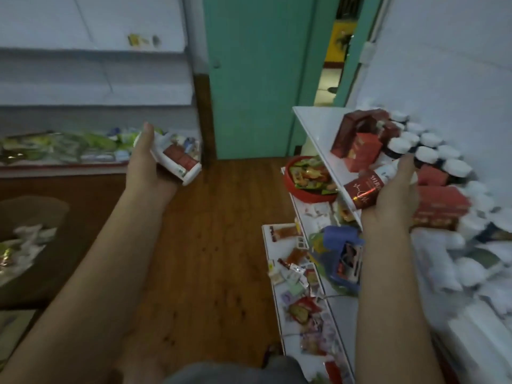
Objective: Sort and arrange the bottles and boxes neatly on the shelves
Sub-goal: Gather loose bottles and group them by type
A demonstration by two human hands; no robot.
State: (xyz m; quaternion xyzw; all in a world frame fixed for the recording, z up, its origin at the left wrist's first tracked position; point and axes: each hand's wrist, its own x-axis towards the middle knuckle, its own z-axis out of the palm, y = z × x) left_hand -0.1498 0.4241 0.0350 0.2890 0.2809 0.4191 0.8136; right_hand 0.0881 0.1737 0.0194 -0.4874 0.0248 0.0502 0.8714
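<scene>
Left hand (145, 159) grips a red-labelled white bottle (180, 162); right hand (393, 189) holds a similar bottle (365, 189) at the white shelf (313, 120).

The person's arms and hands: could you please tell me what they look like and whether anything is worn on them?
The left forearm and right forearm are uncovered, with no sleeve in view. The left hand and right hand wear no gloves, and no watch, bracelet or ring shows.
</scene>
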